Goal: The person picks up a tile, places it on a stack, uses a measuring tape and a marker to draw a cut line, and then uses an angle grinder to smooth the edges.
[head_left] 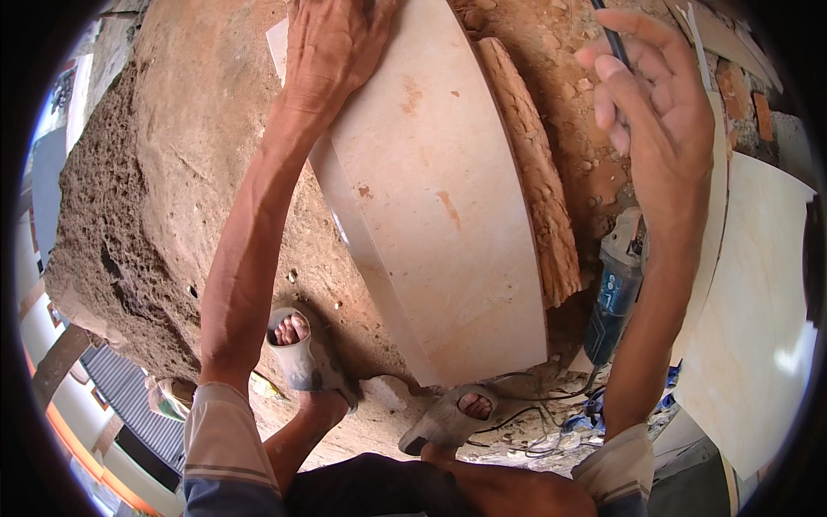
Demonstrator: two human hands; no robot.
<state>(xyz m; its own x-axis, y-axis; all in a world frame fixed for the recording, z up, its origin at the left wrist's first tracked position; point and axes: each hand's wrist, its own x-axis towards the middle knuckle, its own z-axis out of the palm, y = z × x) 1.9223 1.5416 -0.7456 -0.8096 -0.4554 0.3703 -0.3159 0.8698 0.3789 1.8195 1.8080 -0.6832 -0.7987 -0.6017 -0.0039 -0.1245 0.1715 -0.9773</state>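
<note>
A long cream tile (439, 181) with reddish dust smears lies in front of me, its lower edge near my feet. Another pale tile edge (370, 267) shows along its left side. My left hand (340, 43) rests on the far left part of the tile; most of its fingers run out of the picture. To the right of the tile, my right hand (650, 99) is raised, closed around a slim dark pen (613, 36) between thumb and fingers. Below that hand, beside my forearm, lies a blue and grey power tool (615, 289), probably an angle grinder.
A rough reddish slab (534, 172) lies under the tile's right edge. More large cream tiles (758, 302) lean at the right. Black cable (525, 409) runs near my sandalled right foot (457, 418). Broken pieces (749, 108) lie at the far right, a rough stone-like mass (121, 224) at left.
</note>
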